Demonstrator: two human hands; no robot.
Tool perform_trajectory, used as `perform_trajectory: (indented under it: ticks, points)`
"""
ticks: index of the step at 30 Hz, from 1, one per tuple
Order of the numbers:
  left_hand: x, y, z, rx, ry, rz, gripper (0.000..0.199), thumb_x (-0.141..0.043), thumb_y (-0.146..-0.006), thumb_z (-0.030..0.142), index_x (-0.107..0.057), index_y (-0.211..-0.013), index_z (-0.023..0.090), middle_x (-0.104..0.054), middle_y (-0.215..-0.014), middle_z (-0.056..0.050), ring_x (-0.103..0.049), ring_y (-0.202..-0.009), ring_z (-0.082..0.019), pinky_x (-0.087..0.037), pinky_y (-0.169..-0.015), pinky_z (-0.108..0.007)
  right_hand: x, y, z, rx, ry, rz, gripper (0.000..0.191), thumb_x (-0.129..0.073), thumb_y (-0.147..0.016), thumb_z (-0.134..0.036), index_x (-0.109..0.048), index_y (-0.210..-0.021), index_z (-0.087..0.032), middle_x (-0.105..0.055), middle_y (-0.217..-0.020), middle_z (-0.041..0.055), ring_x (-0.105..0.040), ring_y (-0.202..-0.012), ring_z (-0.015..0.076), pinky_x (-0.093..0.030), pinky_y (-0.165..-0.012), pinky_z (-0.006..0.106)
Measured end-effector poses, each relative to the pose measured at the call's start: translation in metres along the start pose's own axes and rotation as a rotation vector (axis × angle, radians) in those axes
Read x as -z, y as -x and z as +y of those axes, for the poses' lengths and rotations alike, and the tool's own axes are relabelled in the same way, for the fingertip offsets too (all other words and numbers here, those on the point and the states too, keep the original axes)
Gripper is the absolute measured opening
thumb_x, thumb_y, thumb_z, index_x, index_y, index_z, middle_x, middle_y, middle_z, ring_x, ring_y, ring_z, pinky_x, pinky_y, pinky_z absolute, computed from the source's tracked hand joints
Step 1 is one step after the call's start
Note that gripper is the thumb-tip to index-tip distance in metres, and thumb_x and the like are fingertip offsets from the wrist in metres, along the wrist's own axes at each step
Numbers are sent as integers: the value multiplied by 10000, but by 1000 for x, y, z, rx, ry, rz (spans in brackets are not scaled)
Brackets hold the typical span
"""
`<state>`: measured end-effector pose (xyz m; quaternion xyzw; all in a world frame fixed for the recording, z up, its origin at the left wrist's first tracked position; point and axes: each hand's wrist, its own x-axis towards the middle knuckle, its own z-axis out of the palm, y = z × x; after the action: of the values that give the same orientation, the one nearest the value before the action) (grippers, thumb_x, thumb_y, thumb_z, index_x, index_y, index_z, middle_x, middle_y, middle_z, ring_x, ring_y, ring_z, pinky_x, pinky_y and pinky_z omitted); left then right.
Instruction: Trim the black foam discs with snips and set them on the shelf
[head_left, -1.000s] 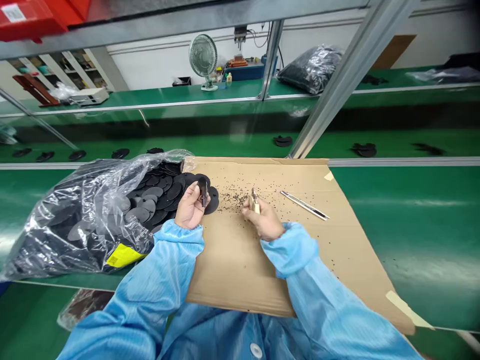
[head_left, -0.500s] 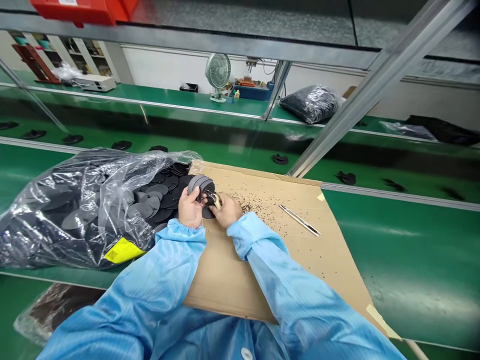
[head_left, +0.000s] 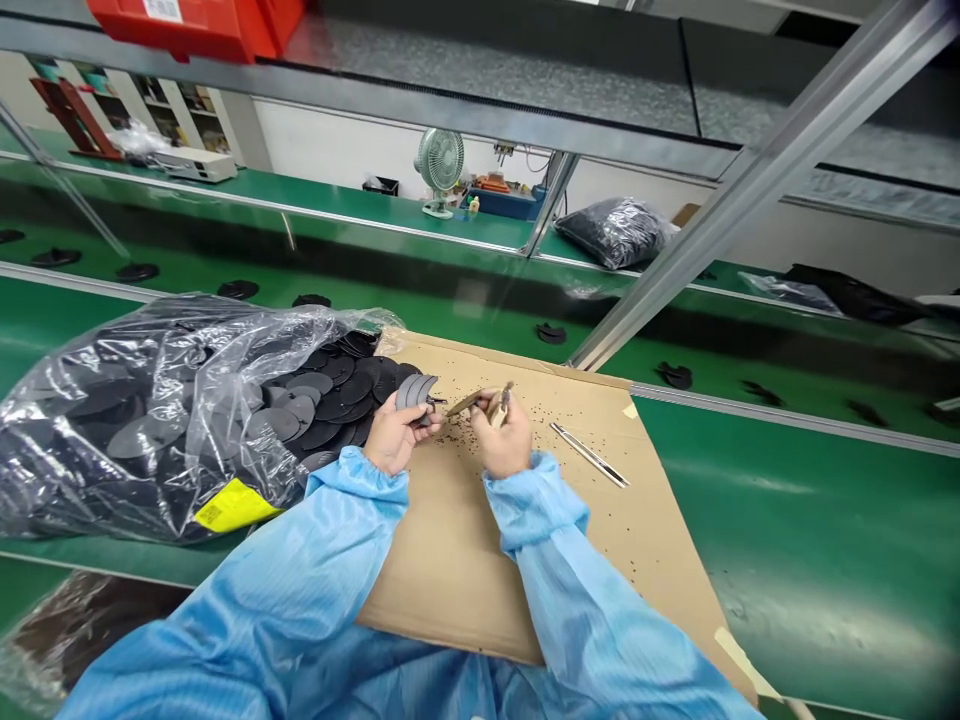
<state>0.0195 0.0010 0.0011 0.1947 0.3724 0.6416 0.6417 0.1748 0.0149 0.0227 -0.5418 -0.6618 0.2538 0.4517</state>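
Note:
Several dark grey discs (head_left: 415,391) are fanned in my left hand (head_left: 394,436), which is closed round their lower edge. My right hand (head_left: 506,437) is closed on a small tool (head_left: 498,407) with a pale handle, and a thin dark disc (head_left: 465,403) seen nearly edge-on shows at its fingertips. The two hands are apart, above a brown cardboard sheet (head_left: 465,560) strewn with tiny black bits. Left of my left hand, a clear plastic bag (head_left: 172,330) lies open with many black discs (head_left: 341,400) spilling toward the cardboard.
A silver cutter (head_left: 589,455) lies on the cardboard, right of my right hand. Behind, black pieces (head_left: 551,333) sit spaced along a green belt (head_left: 465,310). A metal post (head_left: 750,190) slants up at the right, and a red bin (head_left: 202,25) stands on the overhead shelf.
My right hand has moved right, away from my left hand, with the tool and a thin disc. The fanned discs remain in my left hand. The view has tilted slightly upward.

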Motion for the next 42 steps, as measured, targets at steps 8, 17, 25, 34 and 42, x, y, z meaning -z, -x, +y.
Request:
perform_trajectory:
  ticks: [8,17,25,34,42]
  points:
    - [-3,12,-6,311,-122,-179,377,-740,-705,325,-603,-1013,158,-676,-854,-84,-667,-706,-189,-563,-604,-326,8,30,15,306,8,-50,184,-474,-781,-222,-552,-947,-209,-607,-926,75,-590,-908,196,-483,-848,345]
    - [-8,17,-18,46,-218,-143,490,-813,-603,253,-628,-1044,146,-673,-1038,-105,-649,-898,-230,-546,-754,-376,1,24,29,-86,-459,-97,279,-620,-755,-322,-595,-1001,-194,-669,-932,57,-631,-828,196,-510,-768,344]
    - [-4,17,-24,9,-272,-213,411,-808,-605,251,-674,-976,136,-695,-1014,-115,-649,-941,-268,-497,-880,-461,4,26,21,-177,-488,-138,301,-708,-664,-389,-609,-857,-178,-621,-732,-1,-556,-653,142,-478,-642,281]
    - [-3,16,-29,-77,-326,-228,291,-799,-613,197,-704,-880,129,-711,-907,-73,-644,-877,-208,-481,-893,-392,5,24,17,-250,-572,-86,334,-768,-555,-361,-577,-765,-185,-552,-636,-37,-490,-561,111,-437,-549,250]
    - [-7,17,-18,159,-133,-210,336,-753,-680,169,-653,-1000,161,-670,-911,-48,-630,-806,-141,-522,-662,-227,6,27,19,-124,-434,-135,309,-671,-718,-427,-630,-898,-178,-657,-779,30,-601,-699,171,-501,-671,311]
